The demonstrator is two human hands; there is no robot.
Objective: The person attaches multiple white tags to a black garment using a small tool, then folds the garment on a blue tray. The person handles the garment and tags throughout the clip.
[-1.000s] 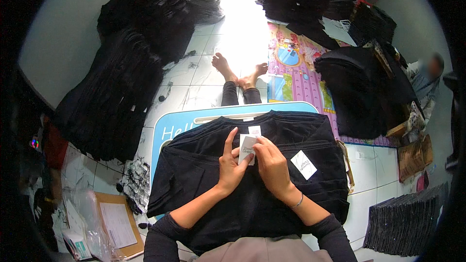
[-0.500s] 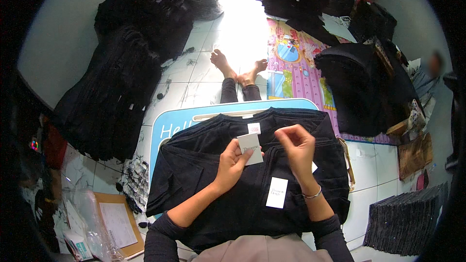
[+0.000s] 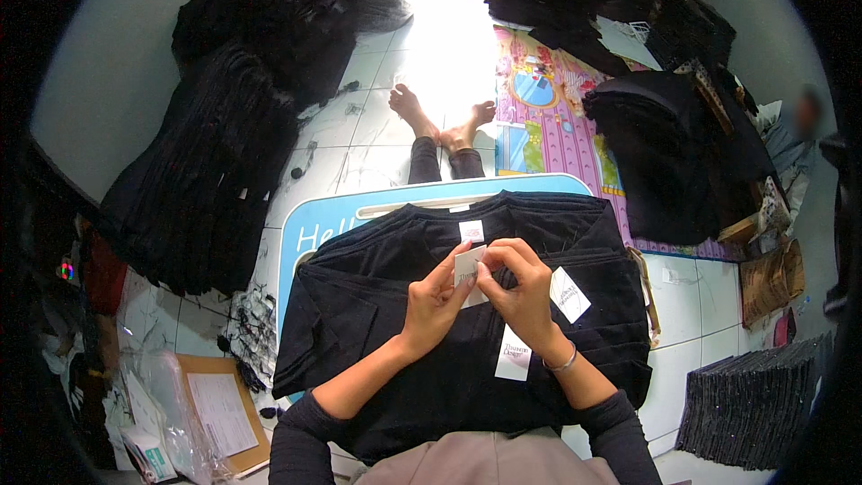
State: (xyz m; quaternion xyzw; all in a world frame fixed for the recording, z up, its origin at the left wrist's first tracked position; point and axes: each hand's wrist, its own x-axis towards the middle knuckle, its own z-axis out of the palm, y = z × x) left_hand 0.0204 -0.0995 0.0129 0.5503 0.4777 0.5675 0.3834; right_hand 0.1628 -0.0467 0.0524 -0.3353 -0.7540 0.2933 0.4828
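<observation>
My left hand [image 3: 433, 301] holds a small white hang tag [image 3: 466, 262] with dark print over the folded black shirts [image 3: 377, 341]. At the tag's right edge, my right hand [image 3: 518, 287] has thumb and forefinger pinched together against it. Whether a thread or pin is also between those fingers is too small to tell. A white neck label [image 3: 470, 231] shows at the collar just beyond my hands. Two more white tags lie on the black cloth, one below my right wrist [image 3: 514, 355] and one right of it. Part of another white piece shows beneath my fingers.
The shirts rest on a blue folding lap table [image 3: 431, 193]. Large piles of black garments [image 3: 206, 162] stand left, and more [image 3: 660, 157] lie right on a colourful mat [image 3: 543, 117]. A cardboard sheet [image 3: 229, 404] lies lower left, a black stack [image 3: 750, 413] lower right.
My right hand has moved left and down to the tag in my left hand. The tag at the right, mostly covered before, now shows fully.
</observation>
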